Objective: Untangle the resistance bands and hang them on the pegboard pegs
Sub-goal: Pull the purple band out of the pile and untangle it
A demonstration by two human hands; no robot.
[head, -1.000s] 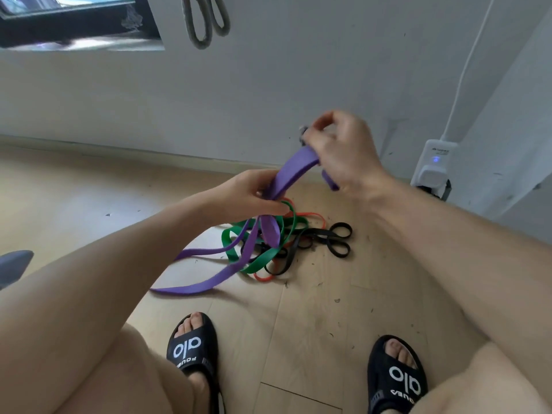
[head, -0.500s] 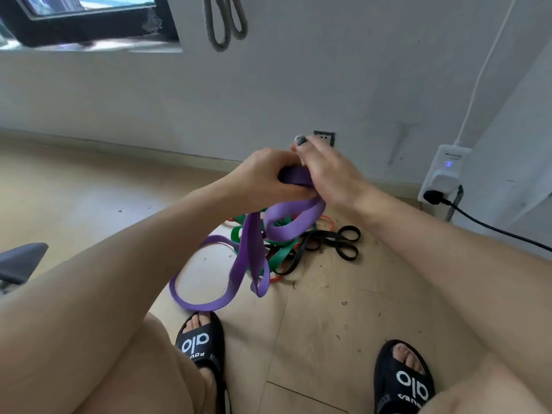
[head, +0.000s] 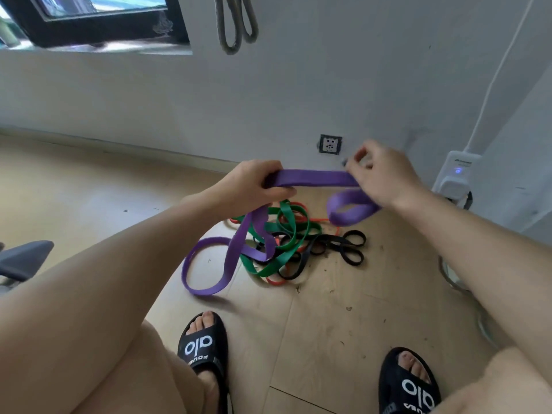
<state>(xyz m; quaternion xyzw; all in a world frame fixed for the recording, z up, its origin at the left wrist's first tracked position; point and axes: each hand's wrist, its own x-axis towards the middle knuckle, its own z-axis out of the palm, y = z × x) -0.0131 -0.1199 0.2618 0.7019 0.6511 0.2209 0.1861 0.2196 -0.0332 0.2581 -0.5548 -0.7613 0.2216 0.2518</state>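
Purple band (head: 313, 178) stretched flat between both hands, above the pile. Left hand (head: 254, 183) has its fingers curled round the band's left end; from there 2 strands drop toward 7 o'clock and end in a loop lying on the floor (head: 343, 330). Right hand (head: 385, 177) pinches the band's right end, upper fingers lifted and spread; a short purple loop hangs under that wrist. Tangled pile sits on the floor at 6 o'clock from the stretched section: green band (head: 286, 231), black band (head: 346, 246), orange band (head: 274, 281), all interwoven, purple strands crossing the pile's left side. Grey band (head: 230, 34) hangs in 2 loops on the wall at 12 o'clock; its peg is out of frame. Wall socket (head: 330, 144) just above the right hand. Black slides (head: 203, 342) at 6 o'clock.
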